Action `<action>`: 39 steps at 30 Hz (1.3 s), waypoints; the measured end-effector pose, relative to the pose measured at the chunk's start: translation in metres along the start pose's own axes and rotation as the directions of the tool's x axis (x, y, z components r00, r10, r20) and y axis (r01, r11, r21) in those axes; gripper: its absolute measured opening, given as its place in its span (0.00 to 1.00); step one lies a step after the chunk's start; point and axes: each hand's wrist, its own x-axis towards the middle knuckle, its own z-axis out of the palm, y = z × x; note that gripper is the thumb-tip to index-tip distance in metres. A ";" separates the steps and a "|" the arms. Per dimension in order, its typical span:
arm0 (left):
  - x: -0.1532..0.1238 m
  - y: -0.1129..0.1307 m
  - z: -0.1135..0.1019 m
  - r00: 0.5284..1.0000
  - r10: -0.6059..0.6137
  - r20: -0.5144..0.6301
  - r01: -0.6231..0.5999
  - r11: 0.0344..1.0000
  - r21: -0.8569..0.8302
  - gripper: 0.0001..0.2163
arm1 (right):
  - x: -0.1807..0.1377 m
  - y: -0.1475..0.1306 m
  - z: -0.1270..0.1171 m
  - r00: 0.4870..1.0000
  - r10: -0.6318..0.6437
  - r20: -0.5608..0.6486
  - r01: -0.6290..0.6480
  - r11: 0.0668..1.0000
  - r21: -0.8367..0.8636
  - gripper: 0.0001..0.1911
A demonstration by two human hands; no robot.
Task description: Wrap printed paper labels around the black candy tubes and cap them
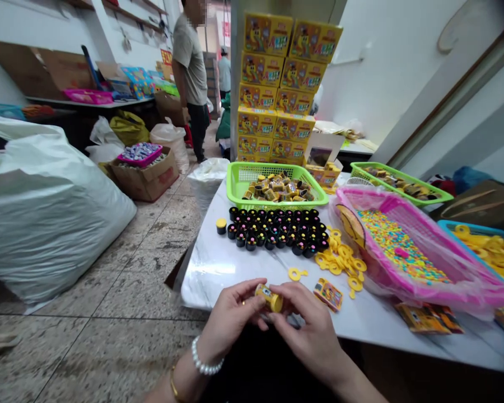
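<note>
Both my hands meet at the near edge of the white marble table (218,268). My left hand (229,319) and my right hand (308,330) pinch a small yellow capped tube (269,296) between their fingertips. A pearl bracelet circles my left wrist. Just beyond lie a yellow ring cap (294,273) and a small printed sticker pack (328,294). Further back stand several small black pots (277,232) filled with coloured beads, with a heap of yellow caps (340,258) to their right.
A green basket (239,187) holds finished tubes. A pink tray (437,291) lined with plastic holds coloured candy beads; a blue tray (487,249) holds yellow caps. Stacked yellow boxes (283,84) rise behind. A person (191,73) stands on the left aisle near big white bags (46,207).
</note>
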 end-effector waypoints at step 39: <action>0.053 -0.019 0.063 0.818 0.349 0.458 -0.566 0.340 0.751 0.15 | -0.023 0.068 -0.102 0.978 0.153 -0.145 -0.203 0.864 -0.460 0.24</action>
